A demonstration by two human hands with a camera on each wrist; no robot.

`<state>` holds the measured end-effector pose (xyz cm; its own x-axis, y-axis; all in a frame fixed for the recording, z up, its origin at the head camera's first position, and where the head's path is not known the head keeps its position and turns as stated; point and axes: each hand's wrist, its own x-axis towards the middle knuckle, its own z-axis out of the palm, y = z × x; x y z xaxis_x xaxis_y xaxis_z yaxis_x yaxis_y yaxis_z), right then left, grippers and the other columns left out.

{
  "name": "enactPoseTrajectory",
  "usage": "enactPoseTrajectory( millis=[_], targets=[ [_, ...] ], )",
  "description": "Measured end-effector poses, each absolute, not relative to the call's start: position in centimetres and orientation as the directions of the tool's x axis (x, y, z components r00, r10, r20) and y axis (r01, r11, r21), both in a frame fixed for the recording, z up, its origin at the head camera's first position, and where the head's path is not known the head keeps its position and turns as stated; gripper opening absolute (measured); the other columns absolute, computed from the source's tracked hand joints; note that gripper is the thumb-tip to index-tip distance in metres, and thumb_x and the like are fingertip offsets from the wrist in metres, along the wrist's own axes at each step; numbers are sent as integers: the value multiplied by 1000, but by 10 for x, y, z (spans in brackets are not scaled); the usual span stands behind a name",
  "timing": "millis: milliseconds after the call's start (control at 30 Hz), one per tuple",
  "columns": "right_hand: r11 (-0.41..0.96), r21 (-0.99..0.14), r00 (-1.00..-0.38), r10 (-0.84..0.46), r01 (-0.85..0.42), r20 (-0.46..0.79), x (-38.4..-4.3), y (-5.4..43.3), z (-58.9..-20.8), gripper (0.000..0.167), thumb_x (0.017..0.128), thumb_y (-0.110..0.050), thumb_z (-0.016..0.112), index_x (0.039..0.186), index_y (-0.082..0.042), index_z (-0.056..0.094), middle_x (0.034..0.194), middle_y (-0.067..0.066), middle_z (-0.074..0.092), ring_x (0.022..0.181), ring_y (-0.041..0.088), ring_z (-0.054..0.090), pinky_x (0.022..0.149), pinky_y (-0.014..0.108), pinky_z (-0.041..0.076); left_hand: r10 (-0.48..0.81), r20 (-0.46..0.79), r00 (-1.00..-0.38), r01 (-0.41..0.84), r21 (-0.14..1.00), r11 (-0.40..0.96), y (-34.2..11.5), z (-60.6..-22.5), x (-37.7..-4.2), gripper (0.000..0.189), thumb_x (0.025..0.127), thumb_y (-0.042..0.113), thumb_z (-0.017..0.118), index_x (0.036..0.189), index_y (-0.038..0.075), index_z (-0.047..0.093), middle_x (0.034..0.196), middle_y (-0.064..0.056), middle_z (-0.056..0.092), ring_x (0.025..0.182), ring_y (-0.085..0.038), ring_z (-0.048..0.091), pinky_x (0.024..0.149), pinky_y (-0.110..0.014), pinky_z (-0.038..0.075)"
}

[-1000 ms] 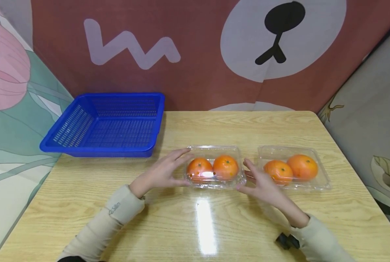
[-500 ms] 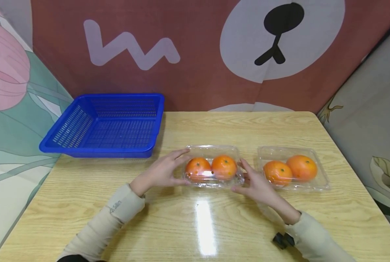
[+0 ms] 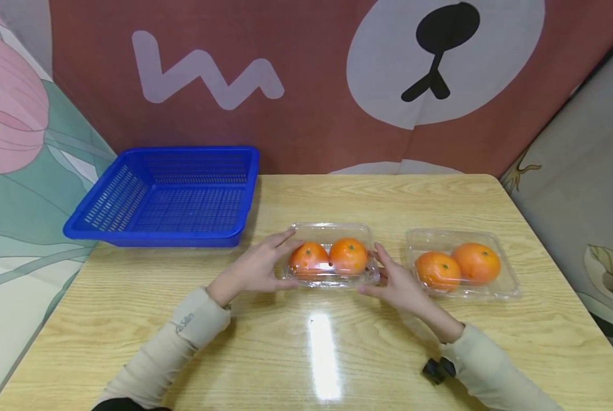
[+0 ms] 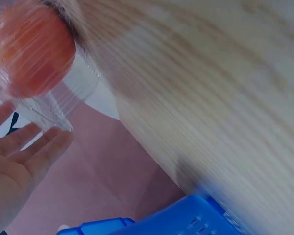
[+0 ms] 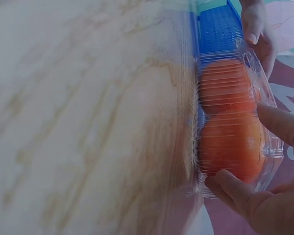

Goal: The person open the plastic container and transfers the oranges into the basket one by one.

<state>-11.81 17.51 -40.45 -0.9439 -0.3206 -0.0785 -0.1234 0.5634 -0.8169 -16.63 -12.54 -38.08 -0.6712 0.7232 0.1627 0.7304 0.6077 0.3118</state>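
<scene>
A clear plastic fruit box holds two oranges, one at the left and one at the right. My left hand grips its left end, thumb at the front corner and fingers at the back one. At the other end my right hand holds it the same way. The right wrist view has the lid over both oranges, thumb and fingers of the right hand on opposite sides. Close to the right hand lies a second clear box with two oranges.
A blue perforated basket with nothing in it stands at the back left of the wooden table. Printed cloth hangs behind the table's back edge. A small black object is at the right wrist.
The box between my hands has shifted slightly left and away from me. The right hand has moved left with it and closed in on its end. The second box has stayed put.
</scene>
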Motion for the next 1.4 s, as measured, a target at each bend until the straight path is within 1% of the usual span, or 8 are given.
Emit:
enactPoseTrajectory(
  millis=[100, 167, 400, 767, 933, 1100, 1400],
  targets=[
    [559, -820, -944, -320, -122, -78, -119, 175, -406, 102, 75, -28, 74, 145, -1, 5, 143, 22, 26, 116, 42, 44, 88, 40, 45, 706, 151, -692, 711, 318, 628, -122, -380, -165, 81, 69, 49, 74, 133, 8, 46, 142, -21, 30, 124, -39, 36, 97, -52, 34],
    [565, -816, -944, -319, -124, -78, -119, 175, -406, 102, 76, -29, 74, 145, 0, 5, 143, 23, 27, 116, 42, 45, 88, 41, 45, 703, 151, -695, 709, 311, 633, -121, -381, -164, 81, 68, 48, 75, 133, 8, 46, 142, -23, 30, 124, -40, 37, 96, -51, 34],
    [574, -811, -944, -317, -115, -90, -118, 173, -404, 98, 79, -25, 72, 145, 1, 3, 141, 26, 28, 116, 43, 44, 91, 44, 42, 727, 160, -668, 737, 280, 616, -119, -380, -162, 79, 70, 47, 74, 132, 4, 47, 138, -28, 31, 121, -43, 38, 93, -49, 39],
    [566, -815, -941, -326, -122, -85, -119, 174, -405, 100, 78, -29, 72, 145, 1, 3, 141, 26, 28, 116, 42, 45, 90, 43, 43, 771, 152, -619, 777, 261, 573, -121, -378, -165, 80, 71, 43, 74, 133, 2, 44, 136, -32, 31, 120, -44, 40, 92, -45, 41],
    [561, -817, -939, -336, -133, -78, -120, 174, -408, 100, 78, -28, 72, 144, 1, 4, 141, 25, 28, 115, 42, 45, 90, 42, 43, 788, 136, -600, 792, 242, 561, -123, -378, -164, 76, 75, 40, 72, 133, 0, 43, 136, -34, 29, 121, -44, 37, 91, -44, 42],
    [575, -806, -943, -325, -139, -69, -120, 173, -410, 101, 76, -29, 73, 144, 1, 5, 141, 24, 29, 116, 41, 45, 89, 42, 44, 801, 129, -585, 802, 237, 547, -124, -377, -164, 73, 80, 40, 67, 135, 0, 41, 138, -34, 25, 125, -43, 32, 94, -45, 39],
    [605, -784, -948, -311, -140, -71, -122, 174, -408, 103, 74, -31, 74, 144, 1, 6, 140, 23, 31, 116, 40, 45, 90, 44, 42, 806, 103, -582, 803, 225, 552, -123, -377, -164, 69, 84, 39, 62, 135, -2, 39, 139, -34, 21, 130, -42, 23, 100, -45, 32]
  ],
)
